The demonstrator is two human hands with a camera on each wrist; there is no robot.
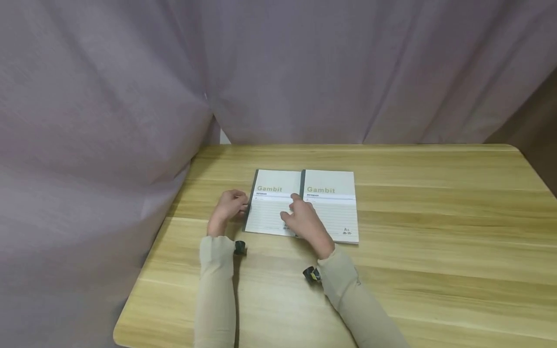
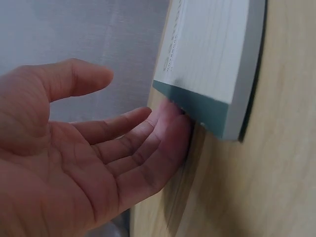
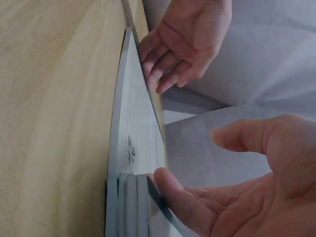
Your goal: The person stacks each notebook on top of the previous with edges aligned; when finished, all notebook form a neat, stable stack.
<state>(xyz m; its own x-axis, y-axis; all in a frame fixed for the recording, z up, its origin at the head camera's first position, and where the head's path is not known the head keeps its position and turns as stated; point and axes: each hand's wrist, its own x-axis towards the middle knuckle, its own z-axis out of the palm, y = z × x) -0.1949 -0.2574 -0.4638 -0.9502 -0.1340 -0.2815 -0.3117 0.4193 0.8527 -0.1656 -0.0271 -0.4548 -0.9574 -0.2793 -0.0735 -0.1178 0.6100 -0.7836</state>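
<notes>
Two white "Gambit" notebooks with dark green spines lie side by side: a left notebook (image 1: 269,212) and, at its right edge, a right notebook (image 1: 335,215). In the right wrist view the right one tops a stack of several notebooks (image 3: 131,205). My left hand (image 1: 228,205) is at the left notebook's spine (image 2: 197,106), its fingertips right at the spine's edge and the thumb held apart. My right hand (image 1: 306,223) reaches over the line between them; its index finger (image 3: 170,190) is at the stack's spine, with the thumb raised.
Everything lies on a wood-grain table (image 1: 435,232). A grey curtain (image 1: 304,72) hangs behind and along the left side. Small dark wrist cameras are strapped by each beige sleeve (image 1: 217,290), close over the tabletop.
</notes>
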